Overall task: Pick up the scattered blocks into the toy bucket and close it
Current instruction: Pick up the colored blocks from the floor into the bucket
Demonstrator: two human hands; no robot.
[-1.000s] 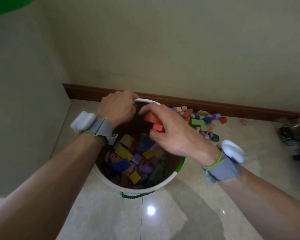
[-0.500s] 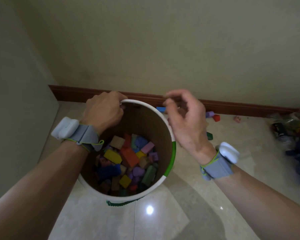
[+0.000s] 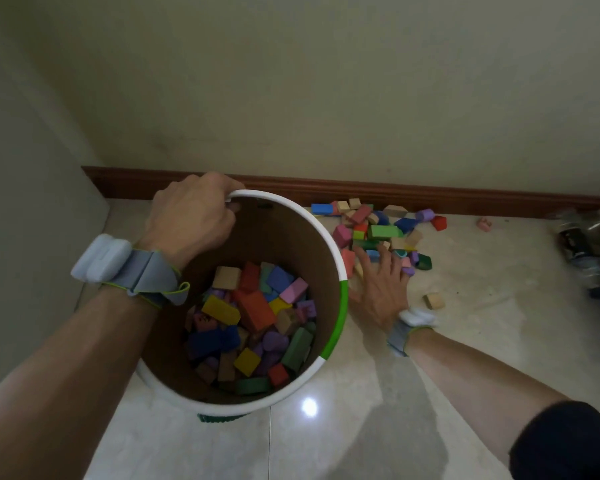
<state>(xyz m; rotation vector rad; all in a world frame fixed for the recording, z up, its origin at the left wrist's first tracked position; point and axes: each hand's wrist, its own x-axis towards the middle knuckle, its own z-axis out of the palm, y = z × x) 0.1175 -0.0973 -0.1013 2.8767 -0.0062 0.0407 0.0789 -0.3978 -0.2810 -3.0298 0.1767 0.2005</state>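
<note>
A round toy bucket with a white and green rim stands on the tiled floor, holding several coloured blocks. My left hand grips the bucket's far left rim. To the right of the bucket lies a pile of scattered blocks by the baseboard. My right hand is stretched flat on the floor with spread fingers, its fingertips touching the near blocks of the pile. A lone tan block lies to the right of that hand. No lid is in view.
A brown baseboard runs along the wall behind the blocks. A small pink piece lies farther right. Dark cluttered items sit at the right edge. A wall panel stands close on the left.
My right hand let the red blocks drop into the bucket, then moved right and down to the floor pile, fingers now spread. My left hand stays on the rim.
</note>
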